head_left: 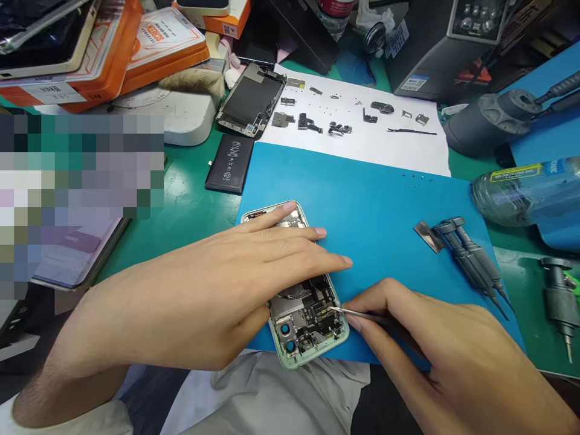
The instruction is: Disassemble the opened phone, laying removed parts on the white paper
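An opened phone with a pale green frame lies tilted on the blue mat, its inner boards and two camera openings bare. My left hand rests across it, fingers stretched out and apart over its upper half, with the thumb bent by its left edge. The palm and fingers hide much of the phone's middle. In my right hand, thin metal tweezers are pinched between thumb and forefinger. Their tip touches or hovers just over small connectors near the phone's lower right edge; contact is unclear.
A blue mat covers the bench. Beyond it, a white sheet bears several small phone parts and screws. A battery and a detached screen lie left. Screwdrivers, a blade and a glass jar are right.
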`<state>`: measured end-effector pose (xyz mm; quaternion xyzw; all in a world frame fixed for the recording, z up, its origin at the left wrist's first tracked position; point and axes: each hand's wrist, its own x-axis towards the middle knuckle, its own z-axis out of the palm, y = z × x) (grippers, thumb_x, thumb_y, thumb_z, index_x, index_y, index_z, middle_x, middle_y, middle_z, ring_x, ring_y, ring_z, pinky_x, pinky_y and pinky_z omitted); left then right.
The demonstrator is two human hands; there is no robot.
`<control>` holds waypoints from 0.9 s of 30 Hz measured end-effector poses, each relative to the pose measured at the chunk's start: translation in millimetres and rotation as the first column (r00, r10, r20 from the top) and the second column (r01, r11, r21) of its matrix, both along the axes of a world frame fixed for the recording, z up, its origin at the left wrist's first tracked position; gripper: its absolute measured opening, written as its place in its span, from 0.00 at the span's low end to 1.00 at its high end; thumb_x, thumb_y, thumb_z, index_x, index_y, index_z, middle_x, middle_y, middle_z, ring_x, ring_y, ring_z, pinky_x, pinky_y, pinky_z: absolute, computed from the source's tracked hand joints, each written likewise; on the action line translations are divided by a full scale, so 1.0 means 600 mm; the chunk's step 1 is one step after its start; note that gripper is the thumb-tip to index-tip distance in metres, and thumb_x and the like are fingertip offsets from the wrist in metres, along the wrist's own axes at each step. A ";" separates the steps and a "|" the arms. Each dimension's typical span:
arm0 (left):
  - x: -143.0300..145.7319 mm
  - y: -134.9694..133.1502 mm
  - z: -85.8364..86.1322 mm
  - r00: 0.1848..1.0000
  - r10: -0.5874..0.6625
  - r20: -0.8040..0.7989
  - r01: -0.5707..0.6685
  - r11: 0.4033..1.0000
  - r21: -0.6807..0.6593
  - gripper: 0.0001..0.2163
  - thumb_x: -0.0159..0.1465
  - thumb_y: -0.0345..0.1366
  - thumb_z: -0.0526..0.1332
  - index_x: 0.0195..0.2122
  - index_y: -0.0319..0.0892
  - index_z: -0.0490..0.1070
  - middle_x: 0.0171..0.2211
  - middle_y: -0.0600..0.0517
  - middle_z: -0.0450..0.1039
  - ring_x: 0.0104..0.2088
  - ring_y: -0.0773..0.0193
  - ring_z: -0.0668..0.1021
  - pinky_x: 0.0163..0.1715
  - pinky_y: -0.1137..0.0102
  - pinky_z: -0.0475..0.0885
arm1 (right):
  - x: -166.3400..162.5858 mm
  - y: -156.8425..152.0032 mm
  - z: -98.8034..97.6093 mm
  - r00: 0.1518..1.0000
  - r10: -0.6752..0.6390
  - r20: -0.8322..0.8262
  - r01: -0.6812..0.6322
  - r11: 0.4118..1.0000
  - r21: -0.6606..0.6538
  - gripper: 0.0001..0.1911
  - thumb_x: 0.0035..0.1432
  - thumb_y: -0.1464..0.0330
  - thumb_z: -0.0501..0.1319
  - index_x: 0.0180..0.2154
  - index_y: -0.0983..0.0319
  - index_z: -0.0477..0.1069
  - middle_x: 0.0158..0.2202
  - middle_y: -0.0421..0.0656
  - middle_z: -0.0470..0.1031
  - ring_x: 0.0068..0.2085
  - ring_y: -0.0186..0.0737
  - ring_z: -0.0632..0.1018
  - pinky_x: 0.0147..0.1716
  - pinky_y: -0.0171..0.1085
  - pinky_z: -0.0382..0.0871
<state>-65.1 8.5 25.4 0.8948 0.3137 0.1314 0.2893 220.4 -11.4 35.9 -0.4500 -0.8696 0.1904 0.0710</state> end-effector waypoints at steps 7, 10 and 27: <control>0.000 0.000 -0.001 1.000 -0.001 -0.008 0.000 0.999 -0.032 0.31 0.72 0.22 0.53 0.76 0.47 0.62 0.75 0.59 0.68 0.79 0.66 0.62 0.84 0.58 0.42 | 0.003 -0.006 -0.006 0.997 0.050 -0.056 -0.050 0.999 -0.003 0.08 0.79 0.68 0.55 0.44 0.52 0.69 0.33 0.33 0.83 0.31 0.36 0.86 0.26 0.35 0.70; 0.001 0.000 -0.001 1.000 0.010 -0.008 -0.010 1.000 -0.026 0.31 0.72 0.21 0.53 0.76 0.48 0.63 0.75 0.58 0.69 0.79 0.65 0.63 0.84 0.57 0.44 | 0.004 -0.009 -0.009 0.997 0.047 -0.065 -0.046 0.999 0.016 0.08 0.79 0.68 0.55 0.44 0.52 0.69 0.33 0.32 0.83 0.31 0.35 0.86 0.26 0.35 0.70; 0.000 0.001 0.001 0.999 0.014 -0.046 -0.016 0.999 -0.034 0.35 0.69 0.20 0.51 0.76 0.50 0.62 0.76 0.63 0.66 0.80 0.68 0.60 0.84 0.58 0.43 | 0.010 -0.013 -0.012 0.985 0.011 -0.171 -0.019 0.999 -0.046 0.07 0.79 0.69 0.57 0.45 0.53 0.73 0.35 0.35 0.83 0.33 0.35 0.85 0.30 0.33 0.72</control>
